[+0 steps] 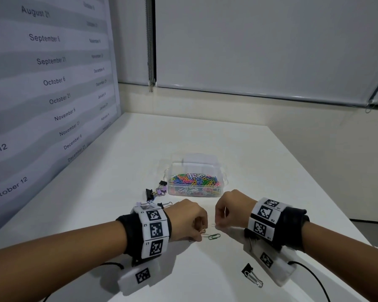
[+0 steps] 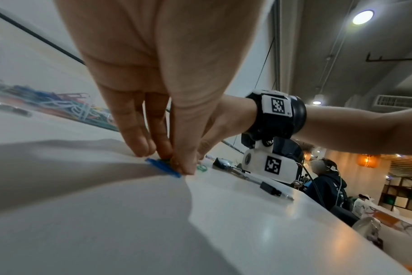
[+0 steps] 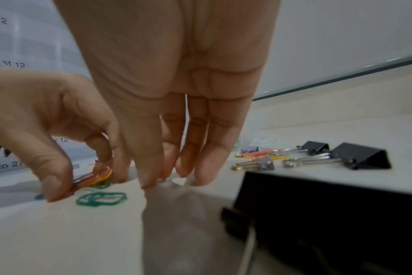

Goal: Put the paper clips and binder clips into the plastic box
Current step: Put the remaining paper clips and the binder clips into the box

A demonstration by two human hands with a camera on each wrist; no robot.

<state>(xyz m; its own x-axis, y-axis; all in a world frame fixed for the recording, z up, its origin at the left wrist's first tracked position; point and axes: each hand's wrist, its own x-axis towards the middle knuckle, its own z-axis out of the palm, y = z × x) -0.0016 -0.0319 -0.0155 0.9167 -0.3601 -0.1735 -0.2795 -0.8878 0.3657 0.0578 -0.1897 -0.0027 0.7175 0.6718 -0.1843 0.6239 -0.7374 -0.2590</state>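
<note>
Reading "October 12": wall chart [image 1: 42, 94] beside table [image 1: 271, 171]

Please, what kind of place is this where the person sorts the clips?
Probably an office or shared workroom. A white table stands against a wall chart of dates, roller blinds cover the window, and the left wrist view shows another seated person at long tables behind.

Both forearms are bare. Each wrist wears a black band [image 1: 129, 232] wrapped with white blocks printed with black square markers [image 1: 155, 229]. A white camera housing [image 1: 275, 267], also marker-tagged, hangs beneath each wrist, trailing a thin black cable [image 1: 314, 277].
</note>
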